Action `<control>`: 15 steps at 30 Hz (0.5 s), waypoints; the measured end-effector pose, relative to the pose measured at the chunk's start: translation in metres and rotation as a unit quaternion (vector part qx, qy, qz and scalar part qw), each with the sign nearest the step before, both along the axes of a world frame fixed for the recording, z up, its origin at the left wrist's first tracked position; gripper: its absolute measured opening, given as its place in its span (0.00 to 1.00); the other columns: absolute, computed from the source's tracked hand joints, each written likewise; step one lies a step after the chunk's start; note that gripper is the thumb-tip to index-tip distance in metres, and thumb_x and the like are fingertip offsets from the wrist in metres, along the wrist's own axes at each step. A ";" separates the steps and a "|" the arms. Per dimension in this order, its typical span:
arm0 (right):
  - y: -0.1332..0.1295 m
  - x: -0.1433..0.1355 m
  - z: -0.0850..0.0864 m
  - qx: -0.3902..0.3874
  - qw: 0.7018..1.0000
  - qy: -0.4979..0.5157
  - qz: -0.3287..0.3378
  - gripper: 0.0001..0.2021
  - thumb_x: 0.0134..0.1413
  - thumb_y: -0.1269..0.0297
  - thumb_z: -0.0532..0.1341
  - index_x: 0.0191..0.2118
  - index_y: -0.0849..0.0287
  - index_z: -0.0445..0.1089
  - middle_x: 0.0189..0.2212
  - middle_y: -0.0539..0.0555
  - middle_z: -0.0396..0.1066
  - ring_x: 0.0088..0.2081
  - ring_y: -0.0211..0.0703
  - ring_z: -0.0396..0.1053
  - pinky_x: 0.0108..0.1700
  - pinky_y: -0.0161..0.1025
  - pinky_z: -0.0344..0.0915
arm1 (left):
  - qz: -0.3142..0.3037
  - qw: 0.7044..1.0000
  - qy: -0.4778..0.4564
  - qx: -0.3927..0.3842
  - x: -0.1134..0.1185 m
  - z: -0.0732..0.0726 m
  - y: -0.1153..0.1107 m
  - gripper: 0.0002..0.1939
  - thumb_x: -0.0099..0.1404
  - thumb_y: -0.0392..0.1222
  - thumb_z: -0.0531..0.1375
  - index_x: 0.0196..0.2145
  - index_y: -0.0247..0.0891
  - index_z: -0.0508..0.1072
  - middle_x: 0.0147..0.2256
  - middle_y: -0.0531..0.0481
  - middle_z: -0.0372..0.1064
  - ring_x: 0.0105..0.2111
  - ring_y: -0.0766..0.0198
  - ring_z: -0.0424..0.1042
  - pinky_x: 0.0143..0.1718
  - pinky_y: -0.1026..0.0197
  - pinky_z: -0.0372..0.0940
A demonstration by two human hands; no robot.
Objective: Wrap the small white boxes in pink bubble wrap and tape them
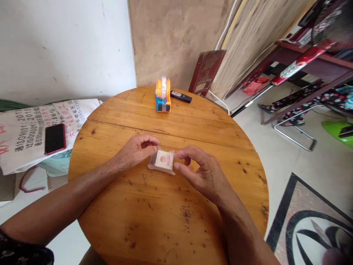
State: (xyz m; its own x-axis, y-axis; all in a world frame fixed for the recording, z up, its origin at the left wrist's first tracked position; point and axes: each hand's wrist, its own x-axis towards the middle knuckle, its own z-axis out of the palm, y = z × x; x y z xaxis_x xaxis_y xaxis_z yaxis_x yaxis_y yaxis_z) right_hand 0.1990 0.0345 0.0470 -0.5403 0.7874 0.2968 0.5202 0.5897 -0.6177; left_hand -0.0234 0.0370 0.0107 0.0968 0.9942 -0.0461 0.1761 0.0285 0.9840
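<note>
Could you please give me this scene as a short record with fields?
surface: round wooden table
center: small boxy package in clear film, red print on its upper face
left hand: fingers at the package's far left corner; firmness of grip unclear
right hand: thumb and fingers apart, by the package's right side; contact unclear
far edge: orange and blue tape dispenser, with a black remote to its right
left of table: phone on white printed sheeting

Both forearms are reaching in from the sides; the left hand (142,147) is curling its fingers toward its thumb, while the right hand (200,171) is holding its thumb and fingers apart.
</note>
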 end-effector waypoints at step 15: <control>-0.005 -0.011 -0.016 0.044 0.998 -0.015 0.032 0.07 0.57 0.71 0.61 0.41 0.55 0.74 0.42 0.56 0.70 0.40 0.44 0.69 0.40 0.41 0.66 | 0.011 0.996 0.088 0.020 0.002 0.000 -0.002 0.17 0.53 0.48 0.61 0.38 0.36 0.76 0.35 0.46 0.74 0.35 0.57 0.72 0.39 0.54 0.67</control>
State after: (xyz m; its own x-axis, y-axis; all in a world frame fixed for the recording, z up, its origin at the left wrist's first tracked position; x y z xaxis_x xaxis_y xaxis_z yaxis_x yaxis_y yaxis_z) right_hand 0.1880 0.0298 0.0312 -0.5983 0.7227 0.3460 0.4973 0.6735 -0.5469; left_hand -0.0210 0.0349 0.0105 0.0689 0.9974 -0.0202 0.3450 -0.0048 0.9386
